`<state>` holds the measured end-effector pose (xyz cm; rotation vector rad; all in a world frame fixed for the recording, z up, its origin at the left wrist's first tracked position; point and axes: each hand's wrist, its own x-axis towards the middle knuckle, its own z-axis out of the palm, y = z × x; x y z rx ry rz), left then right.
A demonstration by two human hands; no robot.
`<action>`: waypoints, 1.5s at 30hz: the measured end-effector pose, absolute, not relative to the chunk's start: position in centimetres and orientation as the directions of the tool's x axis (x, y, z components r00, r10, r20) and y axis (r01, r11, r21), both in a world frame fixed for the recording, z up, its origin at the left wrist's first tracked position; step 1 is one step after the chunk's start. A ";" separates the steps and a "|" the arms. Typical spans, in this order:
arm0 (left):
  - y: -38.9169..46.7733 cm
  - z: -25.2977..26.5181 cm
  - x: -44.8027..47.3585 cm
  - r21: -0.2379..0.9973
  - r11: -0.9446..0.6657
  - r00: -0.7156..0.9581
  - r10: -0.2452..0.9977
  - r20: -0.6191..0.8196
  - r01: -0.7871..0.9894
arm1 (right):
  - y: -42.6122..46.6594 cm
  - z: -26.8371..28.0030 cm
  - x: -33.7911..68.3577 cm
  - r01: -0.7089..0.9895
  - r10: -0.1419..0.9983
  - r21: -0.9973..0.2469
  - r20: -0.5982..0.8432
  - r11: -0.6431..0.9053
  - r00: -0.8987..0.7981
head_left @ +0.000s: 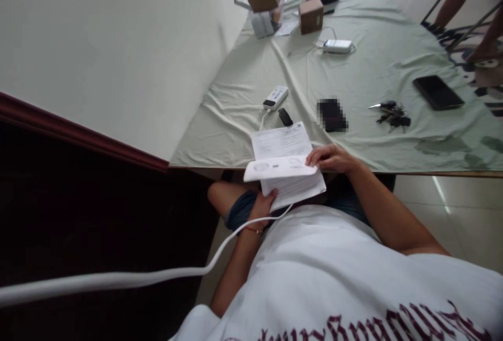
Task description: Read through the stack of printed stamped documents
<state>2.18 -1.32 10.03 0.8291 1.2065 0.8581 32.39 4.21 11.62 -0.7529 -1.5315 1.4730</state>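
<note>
An open white booklet (pixel 293 190) rests against the near edge of the cloth-covered table, with one page lifted and curled across its middle. My left hand (pixel 264 204) grips its lower left side, thumb on top and the other fingers hidden beneath. At the right end of the curled page, my right hand (pixel 330 158) pinches the paper between thumb and fingers. Just beyond the booklet lie a small black object (pixel 285 117) and a white device with a dark display (pixel 275 98), which has a cable attached.
A pixelated dark item (pixel 332 115), a bunch of keys (pixel 395 116) and a black phone (pixel 438 92) lie to the right. Farther back are cardboard boxes (pixel 311 15) and another white device (pixel 337 46). A white cable (pixel 157 277) crosses my left forearm. Another person's legs show at upper right.
</note>
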 end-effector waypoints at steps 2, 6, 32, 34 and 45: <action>-1.2 9.2 2.1 0.894 0.420 0.158 0.904 -0.397 -0.156 | 4.3 11.9 32.7 -0.123 0.789 -0.985 0.170 0.120 -0.590; -1.1 8.3 1.8 0.893 0.419 0.171 0.903 -0.393 -0.161 | 4.1 12.2 32.8 -0.116 0.731 -0.988 0.152 0.100 -0.665; -3.0 8.3 -0.2 0.947 0.284 0.265 0.911 -0.316 0.151 | 6.2 10.1 31.5 -0.141 0.936 -0.986 0.034 0.089 0.350; -2.8 8.1 -0.3 0.945 0.273 0.270 0.910 -0.315 0.183 | 6.1 10.1 31.6 -0.124 0.950 -0.989 0.035 0.077 0.312; -2.3 9.0 0.1 0.950 0.243 0.299 0.908 -0.293 0.194 | 5.9 9.8 32.2 -0.009 0.951 -0.989 0.141 0.149 0.276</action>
